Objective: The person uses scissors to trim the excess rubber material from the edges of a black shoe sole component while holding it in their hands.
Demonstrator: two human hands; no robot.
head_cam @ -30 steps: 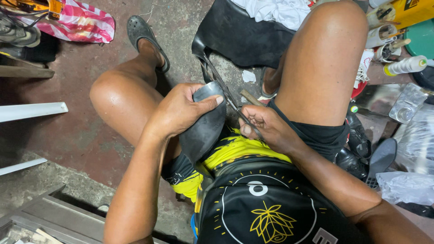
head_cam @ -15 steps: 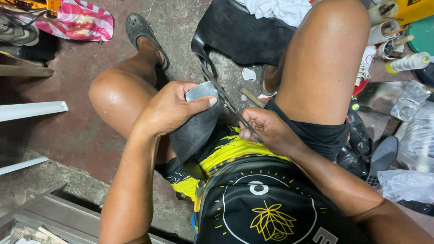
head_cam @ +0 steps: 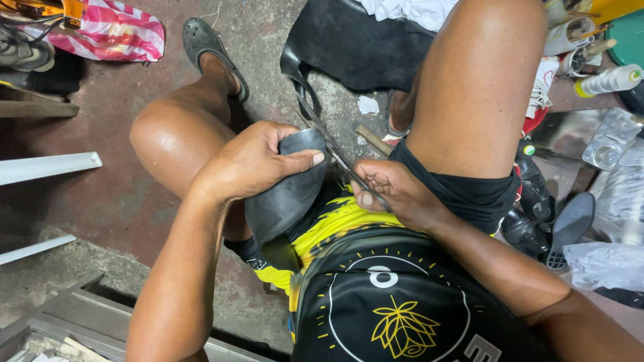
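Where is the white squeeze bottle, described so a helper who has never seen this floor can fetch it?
Look past the seated person's right thigh to the clutter at the frame's upper right edge. The white squeeze bottle lies on its side below a green lid. Its yellow-green cap end sets it apart from the clear plastic packaging below.

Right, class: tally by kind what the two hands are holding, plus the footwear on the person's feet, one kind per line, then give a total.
Black rubber sheet, gripped by the left hand: 1
Scissors, held in the right hand: 1
Dark sandals, worn: 2, one on the outstretched foot, one mostly hidden behind the raised leg
Total: 4
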